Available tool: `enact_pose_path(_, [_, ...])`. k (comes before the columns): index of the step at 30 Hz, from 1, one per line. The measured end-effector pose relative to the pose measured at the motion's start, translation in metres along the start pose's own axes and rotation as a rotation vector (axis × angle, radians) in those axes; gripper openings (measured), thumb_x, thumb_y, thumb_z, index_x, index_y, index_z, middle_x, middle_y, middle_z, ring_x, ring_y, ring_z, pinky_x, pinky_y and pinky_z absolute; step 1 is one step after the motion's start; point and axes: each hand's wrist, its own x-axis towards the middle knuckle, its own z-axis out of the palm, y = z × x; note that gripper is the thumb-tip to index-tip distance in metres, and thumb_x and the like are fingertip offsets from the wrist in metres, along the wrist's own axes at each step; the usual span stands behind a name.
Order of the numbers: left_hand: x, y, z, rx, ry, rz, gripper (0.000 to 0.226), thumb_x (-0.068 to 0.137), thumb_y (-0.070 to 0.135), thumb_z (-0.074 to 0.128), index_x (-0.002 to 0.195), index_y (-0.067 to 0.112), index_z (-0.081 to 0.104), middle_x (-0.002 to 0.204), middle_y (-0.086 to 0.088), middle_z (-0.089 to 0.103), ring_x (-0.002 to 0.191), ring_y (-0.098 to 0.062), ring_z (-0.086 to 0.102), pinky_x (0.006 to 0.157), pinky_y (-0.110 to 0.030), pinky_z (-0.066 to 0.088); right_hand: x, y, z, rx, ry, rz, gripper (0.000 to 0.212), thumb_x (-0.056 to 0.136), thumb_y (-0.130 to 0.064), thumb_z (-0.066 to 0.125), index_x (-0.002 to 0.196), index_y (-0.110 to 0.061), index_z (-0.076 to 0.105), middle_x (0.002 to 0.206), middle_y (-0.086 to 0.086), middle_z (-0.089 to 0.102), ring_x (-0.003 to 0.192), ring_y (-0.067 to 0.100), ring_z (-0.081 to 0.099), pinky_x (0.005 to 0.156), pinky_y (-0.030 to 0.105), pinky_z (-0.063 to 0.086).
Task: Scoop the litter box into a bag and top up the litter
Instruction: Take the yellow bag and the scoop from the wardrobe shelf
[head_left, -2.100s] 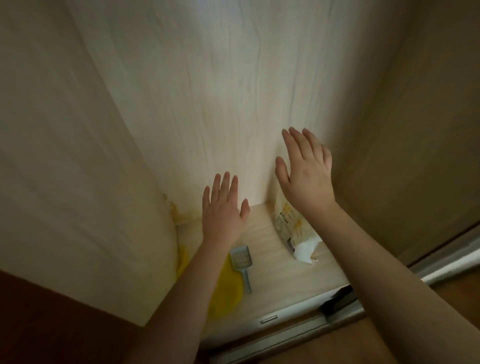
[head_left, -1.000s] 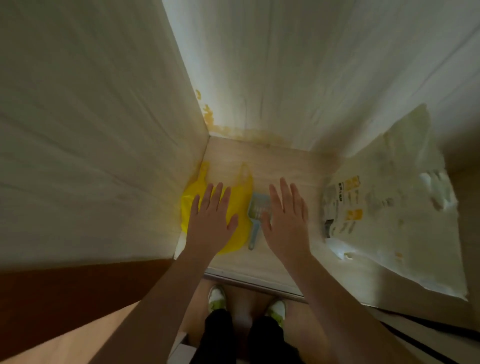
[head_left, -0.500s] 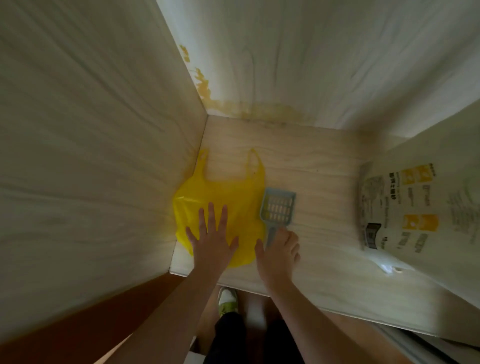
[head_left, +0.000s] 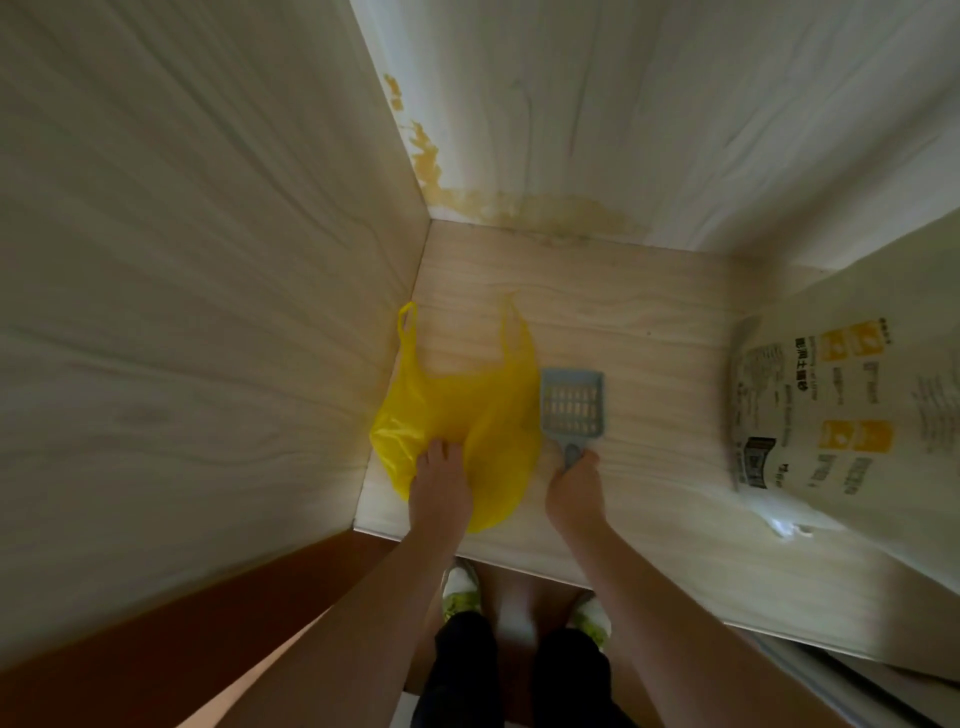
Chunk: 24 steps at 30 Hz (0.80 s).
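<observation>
Yellow bag (head_left: 457, 415) lies flat on the cupboard floor (head_left: 649, 332) against the left wall, with the grey scoop (head_left: 572, 415) touching its right edge. Left hand (head_left: 440, 486) gathers the plastic, fingers curling into it; right hand (head_left: 575, 493) closes round the scoop handle. Best to bunch the bag firmly before lifting, since thin plastic slips, and raise the scoop level. Litter sack (head_left: 852, 415) leans at right.

Pale wood-grain cupboard: floor panel (head_left: 639, 332), left wall (head_left: 197, 270) and back wall (head_left: 649, 104) all in the same finish. There's a yellowish-brown stain (head_left: 524, 213) running along the bottom of the back wall and creeping up the corner. Below the cupboard's front edge you can see two white-and-green shoes (head_left: 460, 584) and dark trousers (head_left: 462, 670) on a reddish-brown floor (head_left: 156, 623).
</observation>
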Motion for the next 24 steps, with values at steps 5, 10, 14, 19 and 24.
enact_pose_path(5, [-0.012, 0.001, -0.03, -0.318, -0.056, 0.045, 0.017, 0.095, 0.013, 0.051, 0.111, 0.008, 0.053, 0.113, -0.011, 0.051, 0.101, -0.032, 0.054, 0.077, -0.042, 0.045, -0.029, 0.0, -0.037, 0.179, -0.112, 0.08, 0.02, 0.095, -0.006, 0.045, 0.11, -0.015, 0.035, 0.099, 0.014, 0.052, 0.086, 0.03, 0.058, 0.077, 0.04, 0.052])
enact_pose_path(10, [-0.048, 0.012, -0.085, -0.524, -0.011, 0.138, 0.016, 0.096, 0.021, 0.052, 0.111, 0.015, 0.05, 0.092, -0.005, 0.055, 0.068, -0.022, 0.051, 0.055, -0.032, 0.034, -0.074, -0.012, -0.074, 0.2, -0.052, 0.007, 0.024, 0.094, -0.029, 0.056, 0.109, -0.017, 0.043, 0.085, 0.001, 0.054, 0.068, 0.016, 0.052, 0.059, 0.031, 0.04])
enact_pose_path(14, [-0.087, 0.026, -0.124, -0.6, -0.029, 0.287, 0.033, 0.099, 0.026, 0.05, 0.131, 0.019, 0.046, 0.103, 0.003, 0.057, 0.072, -0.008, 0.052, 0.057, -0.015, 0.033, -0.122, -0.031, -0.096, 0.353, -0.039, -0.09, 0.03, 0.091, -0.047, 0.057, 0.108, -0.022, 0.056, 0.09, -0.006, 0.056, 0.075, 0.017, 0.052, 0.067, 0.035, 0.04])
enact_pose_path(19, [-0.131, 0.03, -0.156, -0.632, -0.064, 0.491, 0.048, 0.099, 0.031, 0.053, 0.143, 0.02, 0.039, 0.129, 0.01, 0.05, 0.112, -0.007, 0.054, 0.088, -0.018, 0.043, -0.175, -0.035, -0.111, 0.603, -0.053, -0.19, 0.02, 0.09, -0.038, 0.064, 0.091, -0.017, 0.064, 0.066, 0.004, 0.054, 0.055, 0.019, 0.047, 0.051, 0.032, 0.038])
enact_pose_path(24, [-0.166, 0.012, -0.175, -0.806, -0.076, 0.533, 0.05, 0.095, 0.046, 0.045, 0.142, 0.03, 0.037, 0.143, 0.012, 0.044, 0.13, 0.001, 0.04, 0.105, -0.019, 0.034, -0.219, -0.029, -0.132, 0.811, -0.06, -0.275, 0.013, 0.096, -0.017, 0.055, 0.084, -0.014, 0.053, 0.053, -0.004, 0.034, 0.051, 0.015, 0.031, 0.046, 0.03, 0.029])
